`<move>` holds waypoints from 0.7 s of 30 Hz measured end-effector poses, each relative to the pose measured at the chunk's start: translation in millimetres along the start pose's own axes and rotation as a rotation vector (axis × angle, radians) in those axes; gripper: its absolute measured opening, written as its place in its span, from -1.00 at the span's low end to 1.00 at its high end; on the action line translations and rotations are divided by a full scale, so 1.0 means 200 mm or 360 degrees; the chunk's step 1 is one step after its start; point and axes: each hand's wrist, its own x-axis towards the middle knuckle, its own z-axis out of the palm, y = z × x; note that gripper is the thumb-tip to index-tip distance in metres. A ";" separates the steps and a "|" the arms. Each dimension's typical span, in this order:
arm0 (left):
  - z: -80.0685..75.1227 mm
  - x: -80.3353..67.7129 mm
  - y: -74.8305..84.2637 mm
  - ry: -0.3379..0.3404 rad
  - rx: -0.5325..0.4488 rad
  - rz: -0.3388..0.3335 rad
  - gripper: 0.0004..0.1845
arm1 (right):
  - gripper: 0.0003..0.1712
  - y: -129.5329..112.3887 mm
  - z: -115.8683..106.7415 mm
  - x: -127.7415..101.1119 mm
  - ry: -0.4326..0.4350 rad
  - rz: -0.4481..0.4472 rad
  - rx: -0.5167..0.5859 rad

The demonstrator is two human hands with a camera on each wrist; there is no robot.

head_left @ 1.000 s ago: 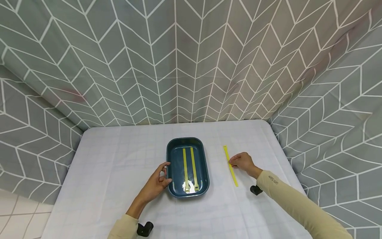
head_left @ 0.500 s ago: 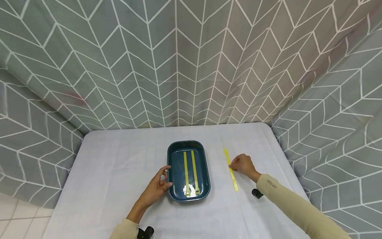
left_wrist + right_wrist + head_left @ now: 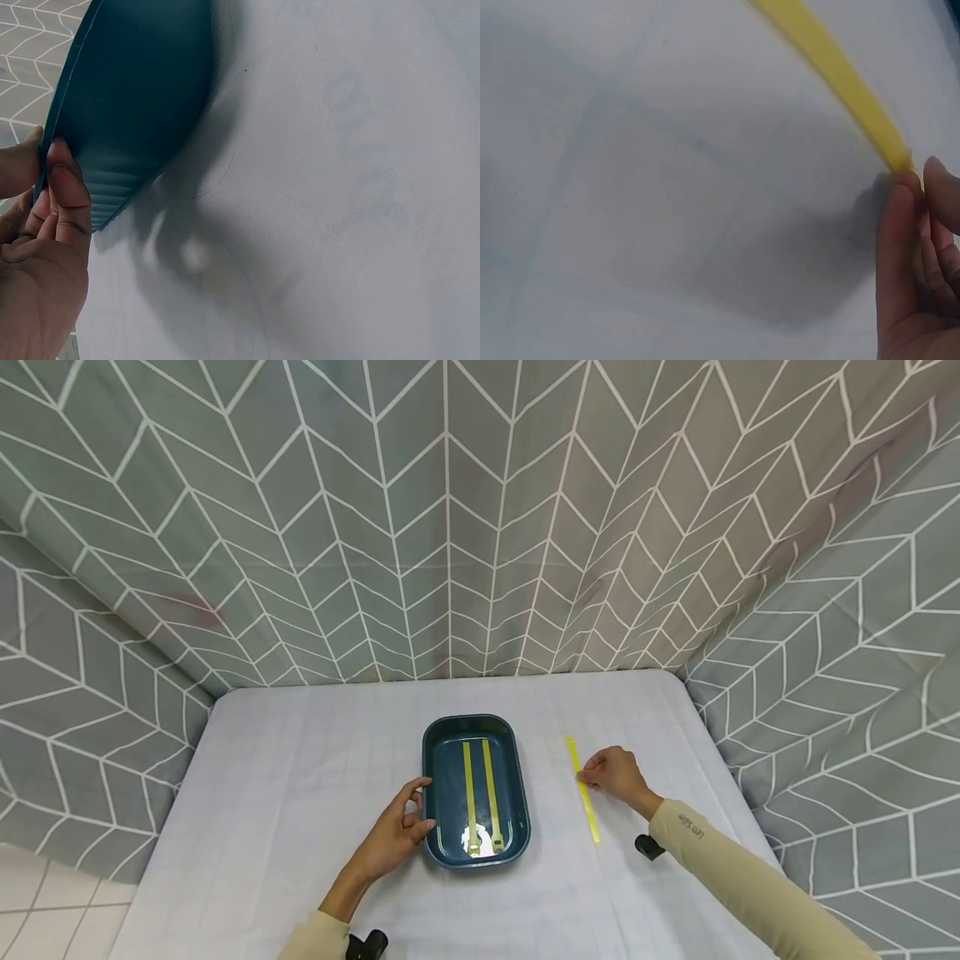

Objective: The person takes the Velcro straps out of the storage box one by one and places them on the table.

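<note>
Right hand (image 3: 617,774) fingers (image 3: 900,225) pinch flat yellow plastic strap (image 3: 582,789) mid-length on bench (image 3: 300,777); lift level. Left hand (image 3: 393,831) fingers grip dark teal oval plastic tray (image 3: 517,777) rim; keep steady.

The table (image 3: 300,793) filled the lower middle of the head view, covered in a pale cloth with a faint grid of squares. A dark teal tray (image 3: 517,777) stood on it near the centre of the frame, and a yellow strap (image 3: 582,789) lay flat on the cloth just right of the tray, running lengthwise away from the viewer.
</note>
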 end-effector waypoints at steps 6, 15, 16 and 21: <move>0.00 0.00 0.00 -0.0007 -0.0017 0.0002 -0.32 | -0.82 -0.06 -0.02 0.02 0.0012 -0.0005 0.0056; 0.00 0.00 0.01 -0.0013 -0.0040 -0.0004 -0.32 | -0.79 -0.15 -0.04 0.05 0.0064 -0.0110 0.0128; 0.00 0.00 0.01 -0.0013 -0.0040 -0.0003 -0.32 | -0.79 -0.16 -0.03 0.06 0.0064 -0.0129 0.0152; 0.01 0.00 0.00 -0.0005 -0.0036 -0.0011 -0.31 | -0.80 -0.23 -0.01 0.06 0.0021 -0.0204 0.0250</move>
